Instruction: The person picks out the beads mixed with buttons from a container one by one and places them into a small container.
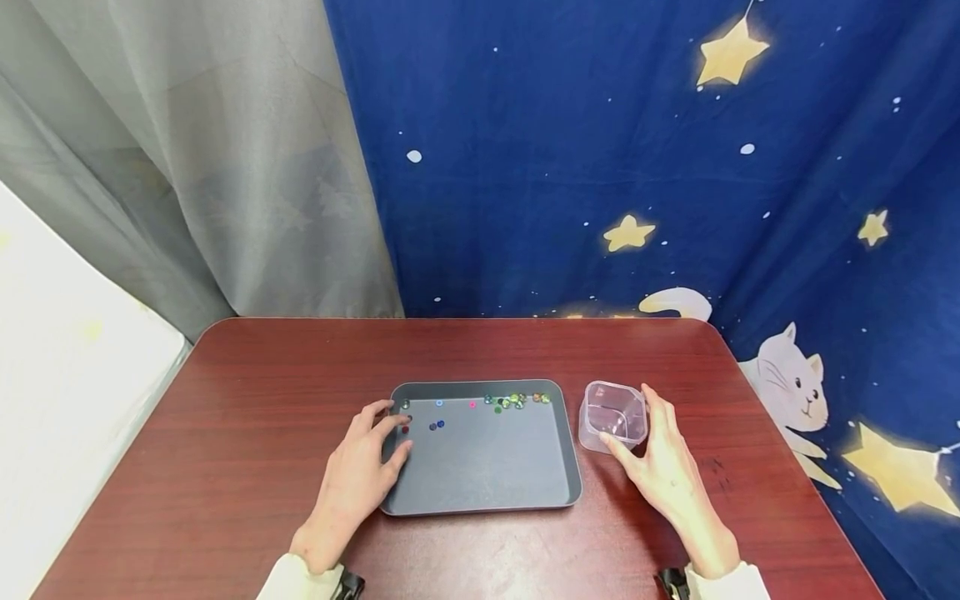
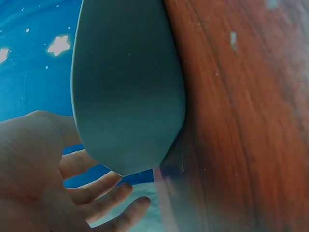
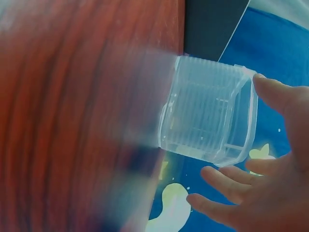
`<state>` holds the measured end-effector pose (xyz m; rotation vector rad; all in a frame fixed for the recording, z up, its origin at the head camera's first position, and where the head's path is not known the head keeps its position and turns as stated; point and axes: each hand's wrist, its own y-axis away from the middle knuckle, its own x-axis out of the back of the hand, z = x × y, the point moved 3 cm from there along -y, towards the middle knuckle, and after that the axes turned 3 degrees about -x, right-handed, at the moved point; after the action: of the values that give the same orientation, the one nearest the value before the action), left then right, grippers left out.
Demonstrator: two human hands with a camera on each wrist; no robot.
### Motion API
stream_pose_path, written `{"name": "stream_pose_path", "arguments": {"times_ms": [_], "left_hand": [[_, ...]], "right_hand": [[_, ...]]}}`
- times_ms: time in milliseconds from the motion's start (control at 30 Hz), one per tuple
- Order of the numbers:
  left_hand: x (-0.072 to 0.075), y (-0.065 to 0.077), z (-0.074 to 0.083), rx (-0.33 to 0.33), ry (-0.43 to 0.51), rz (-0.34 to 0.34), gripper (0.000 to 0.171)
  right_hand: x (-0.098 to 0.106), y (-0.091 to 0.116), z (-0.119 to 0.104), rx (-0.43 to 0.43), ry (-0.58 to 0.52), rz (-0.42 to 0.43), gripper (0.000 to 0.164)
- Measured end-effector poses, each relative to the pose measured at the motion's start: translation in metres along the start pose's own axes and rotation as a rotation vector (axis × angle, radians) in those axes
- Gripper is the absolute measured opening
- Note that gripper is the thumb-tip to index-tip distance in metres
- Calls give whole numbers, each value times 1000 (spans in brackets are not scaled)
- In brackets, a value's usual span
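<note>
Left hand (image 1: pixel 357 463) is being held over the left rim of the grey tray (image 1: pixel 487 471), fingers spread, thumb apart, nothing visibly being pinched; red marble (image 1: pixel 406 429) is lying right by its fingertips, left hand nearer. Tray's long axis is running left to right; green marbles (image 1: pixel 507 403) are lying along the far wall. Clear box (image 1: pixel 613 408), just right of tray, is being held between right hand's (image 1: pixel 667 468) thumb and fingers.

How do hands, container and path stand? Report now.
Left hand at left edge of tray. Right hand, thumb against clear container. Possible obstacle: right tray wall, between small coloured pieces and clear container.
</note>
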<state>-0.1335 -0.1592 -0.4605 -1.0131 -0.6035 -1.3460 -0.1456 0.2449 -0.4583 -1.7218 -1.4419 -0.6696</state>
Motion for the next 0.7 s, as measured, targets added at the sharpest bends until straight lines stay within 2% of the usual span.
{"name": "stream_pose_path", "arguments": {"times_ms": [200, 433, 700], "left_hand": [[0, -7, -1, 8, 8, -20, 34], [-1, -15, -4, 21, -14, -18, 43], [1, -23, -7, 69, -46, -26, 35]], "right_hand": [[-2, -2, 3, 13, -44, -21, 103], [-5, -7, 7, 13, -91, -69, 100], [-5, -8, 7, 11, -107, -83, 99]]}}
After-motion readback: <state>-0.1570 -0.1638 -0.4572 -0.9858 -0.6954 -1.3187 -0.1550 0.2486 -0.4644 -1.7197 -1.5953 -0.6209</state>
